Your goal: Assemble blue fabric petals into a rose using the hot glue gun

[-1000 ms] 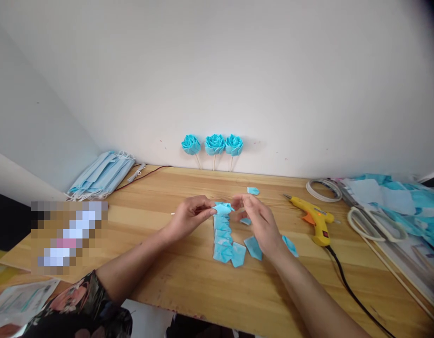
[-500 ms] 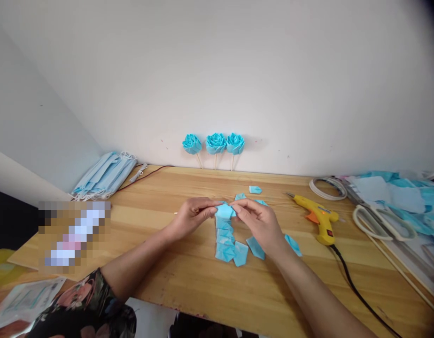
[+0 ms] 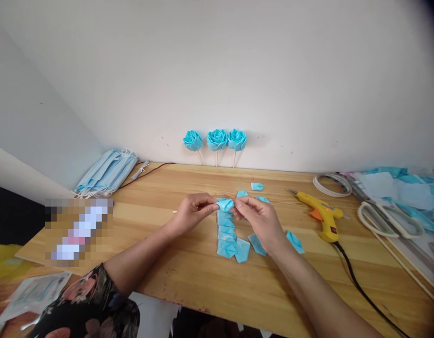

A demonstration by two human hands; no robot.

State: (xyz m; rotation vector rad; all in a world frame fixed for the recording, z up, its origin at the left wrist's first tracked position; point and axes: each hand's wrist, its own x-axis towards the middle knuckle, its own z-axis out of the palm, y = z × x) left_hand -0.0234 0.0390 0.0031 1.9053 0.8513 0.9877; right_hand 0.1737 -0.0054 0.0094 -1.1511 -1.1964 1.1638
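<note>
My left hand [image 3: 191,212] and my right hand [image 3: 261,220] meet over the middle of the wooden table [image 3: 189,277]. Between their fingertips they pinch a small folded blue piece [image 3: 225,204], which looks curled. A thin stick end [image 3: 174,212] pokes out to the left of my left hand. Right below the hands lies a row of several folded blue pieces [image 3: 227,234]. More loose blue pieces [image 3: 295,241] lie beside my right wrist and farther back [image 3: 257,186].
Three blue fabric roses on sticks [image 3: 215,141] lean on the wall. A stack of blue face masks [image 3: 107,172] lies at back left. At right are a yellow glue gun [image 3: 322,216] with black cord, scissors [image 3: 389,220], a tape roll [image 3: 331,184] and blue scraps [image 3: 407,188].
The hands have drawn closer and the blue piece between them went from spread to more rolled up. The view shifted slightly.
</note>
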